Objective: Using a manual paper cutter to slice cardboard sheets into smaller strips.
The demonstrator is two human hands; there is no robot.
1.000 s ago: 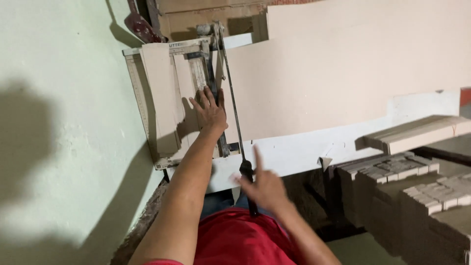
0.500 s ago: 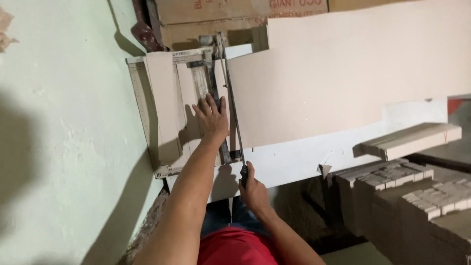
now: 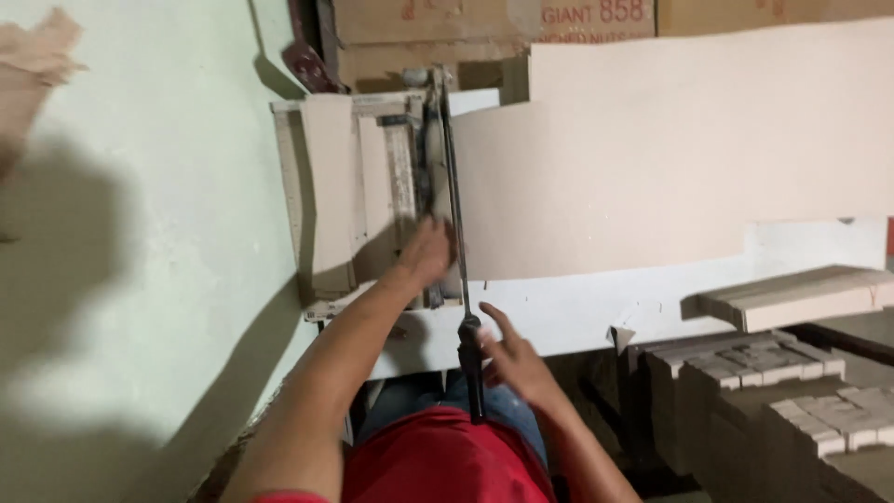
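A lever-arm cutter [image 3: 452, 186] stands on a white table [image 3: 577, 312] against a pale green wall. A large beige cardboard sheet [image 3: 652, 149] lies to the right of its blade arm. My left hand [image 3: 426, 253] presses flat on the cutter bed just left of the arm, beside a narrow beige strip [image 3: 331, 186]. My right hand [image 3: 514, 359] hovers with fingers spread, right beside the arm's black handle [image 3: 471, 368], not wrapped around it.
A stack of cut beige strips [image 3: 792, 296] lies on the table's right end. Bundles of small cut pieces [image 3: 792, 391] sit lower right. Brown cardboard boxes [image 3: 447, 33] stand behind the cutter. The green wall [image 3: 140, 233] closes off the left.
My right hand gripped the black handle half a second ago and has now let go, fingers spread. My left hand slid nearer along the cutter bed.
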